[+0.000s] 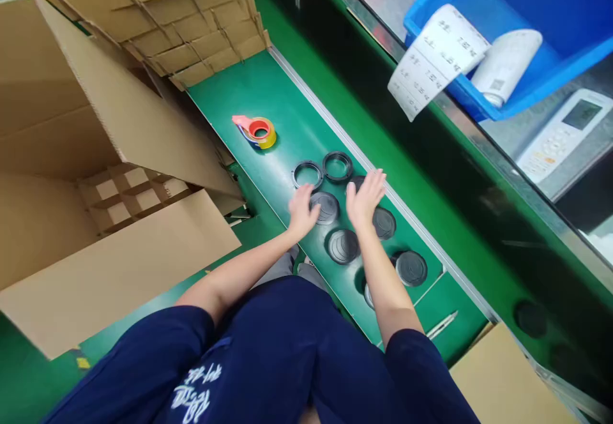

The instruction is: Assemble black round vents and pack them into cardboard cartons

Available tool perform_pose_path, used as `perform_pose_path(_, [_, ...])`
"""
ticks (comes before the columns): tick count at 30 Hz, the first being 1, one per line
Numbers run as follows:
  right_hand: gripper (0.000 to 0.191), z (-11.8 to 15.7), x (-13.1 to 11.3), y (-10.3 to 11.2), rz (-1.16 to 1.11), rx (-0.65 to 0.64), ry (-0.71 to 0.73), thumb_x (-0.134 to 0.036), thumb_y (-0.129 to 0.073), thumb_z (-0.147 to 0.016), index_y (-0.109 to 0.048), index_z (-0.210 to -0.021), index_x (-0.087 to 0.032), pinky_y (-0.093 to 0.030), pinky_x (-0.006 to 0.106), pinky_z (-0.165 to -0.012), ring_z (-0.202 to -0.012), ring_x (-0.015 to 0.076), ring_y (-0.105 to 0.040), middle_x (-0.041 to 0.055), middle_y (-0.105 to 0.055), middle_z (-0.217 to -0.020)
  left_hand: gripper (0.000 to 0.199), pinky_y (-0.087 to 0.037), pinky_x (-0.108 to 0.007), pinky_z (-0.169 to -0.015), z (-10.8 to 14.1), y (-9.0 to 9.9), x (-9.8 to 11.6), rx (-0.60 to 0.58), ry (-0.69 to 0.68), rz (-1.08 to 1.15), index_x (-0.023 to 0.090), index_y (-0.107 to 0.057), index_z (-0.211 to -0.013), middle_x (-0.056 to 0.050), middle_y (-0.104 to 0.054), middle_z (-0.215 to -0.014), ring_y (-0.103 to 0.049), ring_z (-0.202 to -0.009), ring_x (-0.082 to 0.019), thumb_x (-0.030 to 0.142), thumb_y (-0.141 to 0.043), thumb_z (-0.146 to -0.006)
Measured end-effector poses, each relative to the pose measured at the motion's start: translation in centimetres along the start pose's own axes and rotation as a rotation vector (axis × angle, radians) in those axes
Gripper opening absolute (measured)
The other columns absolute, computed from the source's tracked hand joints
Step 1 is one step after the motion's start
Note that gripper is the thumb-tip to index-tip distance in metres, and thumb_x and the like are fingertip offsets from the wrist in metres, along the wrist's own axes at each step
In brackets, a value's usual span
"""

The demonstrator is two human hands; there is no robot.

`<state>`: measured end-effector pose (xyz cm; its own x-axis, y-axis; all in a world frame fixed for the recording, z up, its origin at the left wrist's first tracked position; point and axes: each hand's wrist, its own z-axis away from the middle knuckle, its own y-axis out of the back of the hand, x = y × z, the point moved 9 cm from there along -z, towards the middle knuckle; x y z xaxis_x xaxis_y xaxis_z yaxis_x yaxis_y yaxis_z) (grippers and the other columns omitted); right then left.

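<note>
Several round black plastic parts lie in rows on the green bench top [282, 101]. My left hand [301, 213] is at the edge of a black disc [325, 209], fingers spread, with the thumb on or just above it. A black ring [307, 174] sits just beyond those fingertips, beside a second black ring [338, 166]. My right hand [364, 200] lies flat with fingers stretched over a partly covered black disc [355, 185]; whether it touches cannot be seen. Near that wrist are two more discs, a right one [384, 223] and a left one [343, 246]. My right forearm partly hides other parts.
A tape dispenser [258, 131] lies farther up the bench. An open carton [119, 277] with cardboard dividers stands at left, below stacked dividers [191, 22]. At right are a blue bin [507, 101], a label strip [433, 60] and a white keypad device [565, 133]. A cutter [441, 325] lies nearer me.
</note>
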<state>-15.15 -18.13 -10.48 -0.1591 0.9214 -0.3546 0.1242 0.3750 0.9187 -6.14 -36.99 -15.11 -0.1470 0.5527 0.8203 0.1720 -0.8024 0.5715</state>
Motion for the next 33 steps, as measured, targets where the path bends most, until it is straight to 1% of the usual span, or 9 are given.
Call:
perform_pose_path(3, [0.081,3.3,-5.7,-3.6,0.021,-0.149,0.127,-0.052,-0.032,-0.103,-0.013,-0.165,-0.005,-0.007,0.063,-0.126,-0.160,0.0351,-0.002,0.0230,-0.008,-0.173,0.058,-0.028,-0.053,-0.123,3.5,4.2,-4.1,0.247,0.162,-0.094,0.016,-0.048,-0.146,-0.018,-0.052,-0.150,-0.041,-0.143,-0.032,0.028,-0.052,-0.089])
perform_pose_path(7, [0.078,4.3,-8.2,-8.3,0.027,-0.393,0.228,-0.051,-0.034,-0.104,-0.019,-0.164,-0.004,-0.005,0.055,-0.128,-0.160,0.0318,-0.009,0.0223,-0.014,-0.172,0.050,-0.036,-0.054,-0.119,4.3,4.1,-5.4,0.162,0.114,-0.208,0.018,-0.057,-0.138,-0.015,-0.061,-0.137,-0.050,-0.133,-0.032,0.023,-0.049,-0.089])
perform_pose_path(12, [0.087,0.0,-0.2,-3.2,0.152,-0.244,-0.008,-0.053,-0.047,-0.097,-0.016,-0.165,-0.008,-0.010,0.072,-0.119,-0.158,0.0439,-0.005,0.0300,-0.012,-0.170,0.096,-0.027,-0.065,-0.120,2.2,-4.3,0.7,-0.370,-0.188,-0.492,0.022,-0.040,-0.158,-0.019,-0.023,-0.169,-0.021,-0.154,-0.043,0.020,-0.075,-0.069])
perform_pose_path(15, [0.104,-1.9,5.2,-4.4,0.160,-0.503,-0.120,-0.062,-0.064,-0.084,-0.016,-0.165,-0.018,-0.022,0.072,-0.115,-0.156,0.0475,-0.015,0.0295,-0.015,-0.169,0.110,-0.014,-0.080,-0.115,0.3,-8.0,1.7,-0.622,-0.113,-0.615,0.037,-0.032,-0.161,-0.013,-0.005,-0.174,-0.001,-0.157,-0.048,0.021,-0.081,-0.065])
perform_pose_path(19, [0.121,-3.3,7.9,-7.2,0.148,-0.574,-0.111,-0.078,-0.067,-0.070,-0.013,-0.166,-0.027,-0.031,0.066,-0.113,-0.153,0.0478,-0.024,0.0248,-0.018,-0.168,0.105,-0.012,-0.086,-0.112,-2.3,-9.1,0.6,-0.643,0.028,-0.645,0.040,-0.040,-0.158,-0.008,-0.008,-0.175,0.007,-0.156,-0.052,0.018,-0.081,-0.064])
perform_pose_path(23, [0.130,-2.3,7.8,-7.1,0.154,-0.543,-0.122,-0.075,-0.075,-0.059,-0.017,-0.164,-0.026,-0.035,0.070,-0.107,-0.150,0.0522,-0.026,0.0280,-0.023,-0.164,0.100,-0.024,-0.088,-0.106,-1.3,-8.3,1.0,-0.609,-0.035,-0.636,0.042,-0.048,-0.153,-0.006,-0.013,-0.174,-0.001,-0.154,-0.055,0.012,-0.079,-0.063])
perform_pose_path(26, [0.130,-2.5,6.1,-3.5,0.100,-0.356,-0.234,-0.076,-0.076,-0.058,-0.023,-0.163,-0.021,-0.036,0.075,-0.105,-0.147,0.0568,-0.027,0.0325,-0.025,-0.162,0.103,-0.033,-0.084,-0.102,1.5,-4.0,2.2,-0.555,-0.161,-0.467,0.041,-0.041,-0.156,-0.012,-0.005,-0.173,-0.006,-0.153,-0.057,0.023,-0.084,-0.064])
perform_pose_path(29, [0.132,-2.2,-0.5,-0.1,-0.142,-0.289,-0.150,-0.077,-0.075,-0.061,-0.020,-0.164,-0.017,-0.032,0.070,-0.115,-0.151,0.0520,-0.028,0.0307,-0.028,-0.163,0.111,-0.037,-0.076,-0.107,5.3,5.7,1.2,-0.387,-0.151,-0.226,0.042,-0.033,-0.160,-0.011,0.002,-0.172,-0.007,-0.153,-0.055,0.036,-0.087,-0.063])
perform_pose_path(33, [0.112,4.7,-18.0,-0.3,-0.588,-0.837,0.324,-0.063,-0.076,-0.074,-0.021,-0.165,-0.028,-0.041,0.053,-0.118,-0.149,0.0371,-0.041,0.0136,-0.038,-0.164,0.111,-0.033,-0.061,-0.119,11.0,23.9,-6.9,-0.054,0.042,-0.048,0.040,-0.030,-0.161,-0.013,-0.026,-0.164,-0.027,-0.150,-0.046,0.053,-0.086,-0.066])
